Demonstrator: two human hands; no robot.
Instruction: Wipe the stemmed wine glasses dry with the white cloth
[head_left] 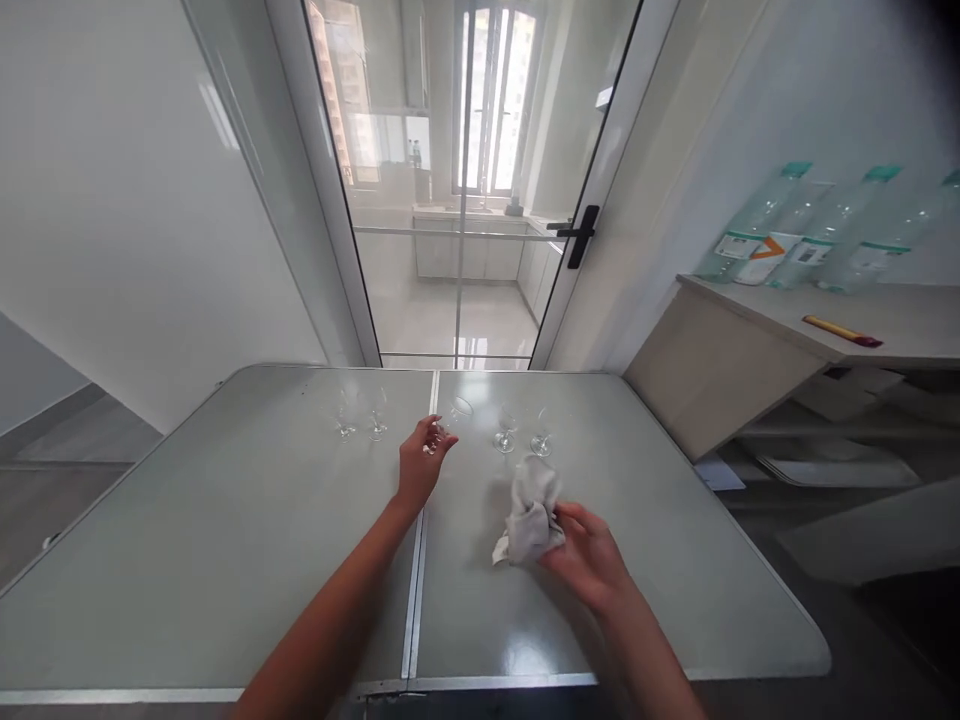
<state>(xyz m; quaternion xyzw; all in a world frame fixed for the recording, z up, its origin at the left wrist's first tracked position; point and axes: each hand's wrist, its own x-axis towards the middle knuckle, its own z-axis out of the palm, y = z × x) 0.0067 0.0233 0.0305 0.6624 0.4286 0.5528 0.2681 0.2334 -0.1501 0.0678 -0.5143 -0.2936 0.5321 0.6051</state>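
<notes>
Near the table's middle seam, my left hand is closed around the stem and foot of a clear stemmed glass. That glass leans over, with its bowl pointing away to the right. My right hand grips a crumpled whitish cloth, held over the right half of the table and apart from the glass. Two more stemmed glasses stand upright to the left, one beside another. Right of my left hand are two others, one and its neighbour, just beyond the cloth.
The grey-green table has metal edging and a seam. Behind it is a glass door with a black handle. On the right, a shelf unit carries several plastic bottles and a yellow-red stick-shaped item.
</notes>
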